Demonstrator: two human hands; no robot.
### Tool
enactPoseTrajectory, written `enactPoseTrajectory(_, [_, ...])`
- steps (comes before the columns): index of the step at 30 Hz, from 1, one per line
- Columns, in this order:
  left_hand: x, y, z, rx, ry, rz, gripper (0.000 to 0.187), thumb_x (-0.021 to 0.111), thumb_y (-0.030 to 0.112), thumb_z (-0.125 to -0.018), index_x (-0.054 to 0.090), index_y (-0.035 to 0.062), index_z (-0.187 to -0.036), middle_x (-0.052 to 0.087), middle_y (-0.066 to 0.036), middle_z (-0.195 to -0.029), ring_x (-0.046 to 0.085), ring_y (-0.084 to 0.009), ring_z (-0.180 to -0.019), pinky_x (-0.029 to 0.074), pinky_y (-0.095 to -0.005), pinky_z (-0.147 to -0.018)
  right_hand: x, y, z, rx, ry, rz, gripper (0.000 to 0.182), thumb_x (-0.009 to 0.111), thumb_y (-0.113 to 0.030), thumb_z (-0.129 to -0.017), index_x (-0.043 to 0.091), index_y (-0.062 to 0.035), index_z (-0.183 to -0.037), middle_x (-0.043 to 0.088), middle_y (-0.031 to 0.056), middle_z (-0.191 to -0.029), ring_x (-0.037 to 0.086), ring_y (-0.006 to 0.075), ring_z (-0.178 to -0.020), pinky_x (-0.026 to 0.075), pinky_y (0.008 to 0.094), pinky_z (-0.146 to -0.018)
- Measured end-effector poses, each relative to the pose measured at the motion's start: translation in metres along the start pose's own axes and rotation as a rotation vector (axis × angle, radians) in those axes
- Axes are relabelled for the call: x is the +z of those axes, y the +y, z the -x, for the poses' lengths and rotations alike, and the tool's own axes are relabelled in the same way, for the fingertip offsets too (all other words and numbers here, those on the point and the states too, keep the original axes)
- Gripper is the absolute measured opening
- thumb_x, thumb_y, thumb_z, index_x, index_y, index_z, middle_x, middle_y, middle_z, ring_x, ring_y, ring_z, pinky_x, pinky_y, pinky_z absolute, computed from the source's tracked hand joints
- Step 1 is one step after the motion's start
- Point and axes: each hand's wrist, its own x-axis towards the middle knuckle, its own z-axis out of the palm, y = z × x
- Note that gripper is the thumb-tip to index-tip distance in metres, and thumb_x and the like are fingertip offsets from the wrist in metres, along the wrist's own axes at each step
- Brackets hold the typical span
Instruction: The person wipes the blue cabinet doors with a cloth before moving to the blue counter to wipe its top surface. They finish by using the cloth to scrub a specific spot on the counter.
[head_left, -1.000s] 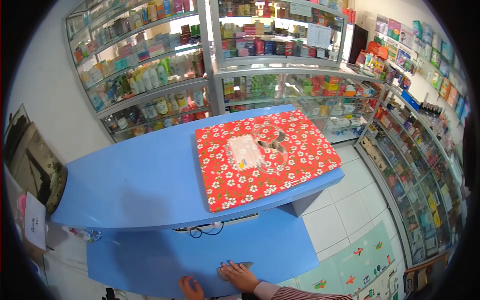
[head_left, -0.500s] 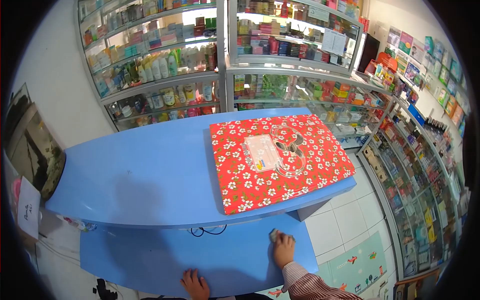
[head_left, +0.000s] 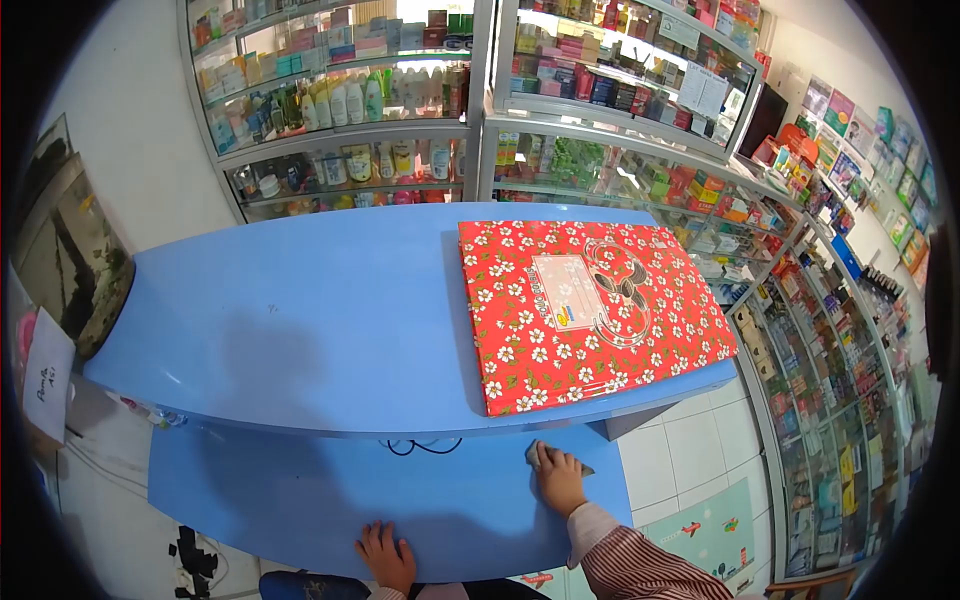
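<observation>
Cloth (head_left: pixel 545 456) farther left than before

We see a two-level blue counter: on the upper counter top (head_left: pixel 300 320) lies a red floral-patterned mat (head_left: pixel 590 315), set toward the right end and reaching its front edge. On the lower blue shelf (head_left: pixel 300 495) lie a grey cloth (head_left: pixel 545 458) under our right hand (head_left: pixel 558 480) and, nearer the front edge, our left hand (head_left: pixel 388 555)
</observation>
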Motion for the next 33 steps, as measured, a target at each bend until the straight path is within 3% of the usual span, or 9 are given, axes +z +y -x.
enactPoseTrajectory(7, [0.005,-0.001,0.003,-0.039,-0.022,0.069,0.037,0.042,0.029,-0.093,0.055,0.0059,-0.119,0.046,-0.018,-0.132,0.032,-0.0402,-0.131,0.015,-0.0645,-0.105,0.012,0.03,-0.032,0.522,0.079,0.025,0.036,0.046,-0.018,-0.089,0.055,-0.0026,-0.12,0.052,0.0114,-0.111,0.051,0.0305,-0.1,0.04,0.0452,-0.083])
enactPoseTrajectory(11, [0.0,0.002,0.003,-0.04,-0.035,0.047,0.036,0.043,0.028,-0.093,0.055,0.0058,-0.119,0.046,-0.018,-0.132,0.032,-0.0404,-0.131,0.015,-0.0641,-0.105,-0.007,-0.004,-0.006,-0.02,0.072,-0.098,0.039,0.049,-0.02,-0.088,0.054,-0.003,-0.122,0.055,0.0145,-0.104,0.054,0.0326,-0.092,0.043,0.0456,-0.078])
enactPoseTrajectory(17, [0.001,0.001,0.004,-0.043,-0.036,0.078,0.036,0.045,0.027,-0.092,0.054,0.0056,-0.12,0.046,-0.017,-0.132,0.032,-0.0406,-0.131,0.015,-0.0646,-0.105,0.008,0.024,-0.04,0.585,0.082,-0.155,0.034,0.047,-0.018,-0.089,0.053,-0.0036,-0.119,0.055,0.0153,-0.104,0.054,0.0331,-0.092,0.043,0.0442,-0.083])
enactPoseTrajectory(19, [0.003,0.001,0.003,-0.041,-0.021,0.056,0.037,0.045,0.027,-0.092,0.054,0.0052,-0.12,0.046,-0.017,-0.132,0.032,-0.0407,-0.131,0.015,-0.0651,-0.105,0.01,-0.007,-0.024,0.111,-0.01,0.076,0.042,0.047,-0.019,-0.089,0.051,-0.0032,-0.128,0.056,0.0144,-0.112,0.055,0.0316,-0.094,0.045,0.0458,-0.082])
enactPoseTrajectory(22, [0.001,0.001,0.003,-0.032,-0.024,0.074,0.038,0.045,0.027,-0.092,0.054,0.0048,-0.121,0.045,-0.018,-0.132,0.031,-0.041,-0.131,0.015,-0.0655,-0.105,-0.001,0.023,-0.023,0.043,-0.011,0.02,0.041,0.047,-0.02,-0.088,0.053,-0.0027,-0.125,0.057,0.0132,-0.111,0.055,0.0302,-0.094,0.046,0.0448,-0.08])
enactPoseTrajectory(24, [0.0,0.002,0.005,-0.038,-0.037,0.067,0.038,0.045,0.027,-0.091,0.054,0.0045,-0.121,0.045,-0.018,-0.132,0.031,-0.0411,-0.132,0.014,-0.0655,-0.105,0.026,0.065,-0.033,0.53,0.229,0.093,0.036,0.049,-0.018,-0.088,0.055,-0.0032,-0.12,0.054,0.015,-0.107,0.055,0.0316,-0.094,0.047,0.0429,-0.077])
enactPoseTrajectory(27, [0.0,0.0,0.006,-0.037,-0.03,0.07,0.038,0.045,0.027,-0.091,0.054,0.0042,-0.121,0.045,-0.018,-0.132,0.031,-0.0414,-0.132,0.014,-0.0655,-0.106,0.018,0.043,-0.038,0.641,0.096,0.121,0.034,0.049,-0.018,-0.088,0.055,-0.0008,-0.117,0.053,0.0147,-0.107,0.055,0.0325,-0.093,0.047,0.0423,-0.078])
enactPoseTrajectory(31, [0.002,0.0,0.003,-0.044,-0.033,0.073,0.038,0.045,0.027,-0.091,0.054,0.0047,-0.121,0.045,-0.017,-0.133,0.03,-0.0409,-0.132,0.014,-0.065,-0.106,0.011,-0.019,0.004,-0.007,0.119,0.008,0.045,0.047,-0.02,-0.089,0.047,0.0023,-0.128,0.053,0.0162,-0.109,0.054,0.0341,-0.093,0.046,0.0463,-0.077])
enactPoseTrajectory(33, [0.0,0.003,0.004,-0.043,-0.038,0.072,0.038,0.045,0.027,-0.091,0.054,0.005,-0.121,0.045,-0.017,-0.133,0.03,-0.0406,-0.133,0.014,-0.0649,-0.106,-0.005,0.005,-0.005,0.113,0.048,-0.031,0.046,0.047,-0.021,-0.09,0.045,0.0022,-0.13,0.054,0.0162,-0.109,0.054,0.0342,-0.093,0.046,0.046,-0.076])
